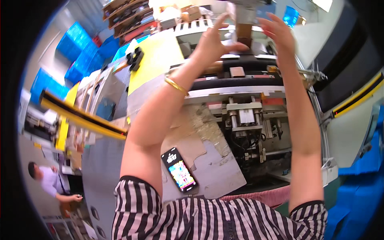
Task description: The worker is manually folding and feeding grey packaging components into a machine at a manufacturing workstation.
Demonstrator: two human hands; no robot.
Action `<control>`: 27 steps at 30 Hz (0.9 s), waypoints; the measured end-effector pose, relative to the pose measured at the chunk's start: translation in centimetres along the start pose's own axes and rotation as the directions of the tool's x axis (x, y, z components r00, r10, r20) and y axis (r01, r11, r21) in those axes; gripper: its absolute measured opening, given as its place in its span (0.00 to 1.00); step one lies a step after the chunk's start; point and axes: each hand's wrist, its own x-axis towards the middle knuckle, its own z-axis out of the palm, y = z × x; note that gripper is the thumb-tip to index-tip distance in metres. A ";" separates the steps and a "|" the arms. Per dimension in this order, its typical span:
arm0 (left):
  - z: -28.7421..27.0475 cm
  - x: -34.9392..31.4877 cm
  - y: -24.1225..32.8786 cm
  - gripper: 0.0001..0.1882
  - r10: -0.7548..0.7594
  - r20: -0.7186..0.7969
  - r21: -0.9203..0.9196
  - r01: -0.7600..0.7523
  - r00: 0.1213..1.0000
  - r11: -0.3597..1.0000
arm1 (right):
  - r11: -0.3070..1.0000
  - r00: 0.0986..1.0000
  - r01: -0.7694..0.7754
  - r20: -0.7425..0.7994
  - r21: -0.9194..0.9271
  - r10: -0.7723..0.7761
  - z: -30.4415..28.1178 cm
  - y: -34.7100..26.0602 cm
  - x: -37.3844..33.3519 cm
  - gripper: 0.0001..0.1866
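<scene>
My left hand [215,43] is raised over the far part of a machine, its thumb stretched toward a brown block [243,31] beneath a pale upright machine part [245,15]. My right hand [281,36] is held up on the other side of that block, fingers apart. Both hands look open, and I see nothing in either; whether the left thumb touches the block I cannot tell. Below them run dark rollers [236,83] with a small pinkish block [237,72] on top. A gold bangle [176,86] circles my left wrist.
A lit phone [180,170] lies on worn cardboard [218,168] near me. Yellow-and-black bars [82,114] flank the machine on both sides. A yellow sheet [156,60] and blue bins [76,42] are at the far left. Another person [50,180] is at the lower left.
</scene>
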 end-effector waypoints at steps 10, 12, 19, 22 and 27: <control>-21.3 -38.7 2.3 0.10 -0.372 -0.024 -0.167 0.363 0.928 0.917 | 0.786 0.588 -0.616 0.697 0.056 0.411 19.5 -19.9 -33.3 0.16; -27.4 -49.1 1.8 0.09 -0.504 -0.378 -0.105 0.505 0.777 0.857 | 0.708 0.484 -0.702 0.778 0.072 0.401 22.8 -21.8 -35.9 0.22; -40.2 -95.6 1.2 0.09 -0.285 -0.916 -0.356 0.899 -0.282 0.254 | 0.752 0.126 -0.659 0.984 -0.010 0.123 38.2 -23.3 -40.4 0.29; -42.7 -108.8 8.8 0.07 -0.007 -0.885 -0.454 0.869 -0.465 -0.197 | 0.744 -0.035 -0.662 0.995 -0.092 0.092 46.4 -24.9 -41.5 0.31; -46.6 -117.3 18.0 0.15 0.144 -0.865 -0.457 0.636 -0.481 -0.622 | 0.835 -0.247 -0.527 0.969 -0.156 0.026 59.4 -30.4 -43.7 0.27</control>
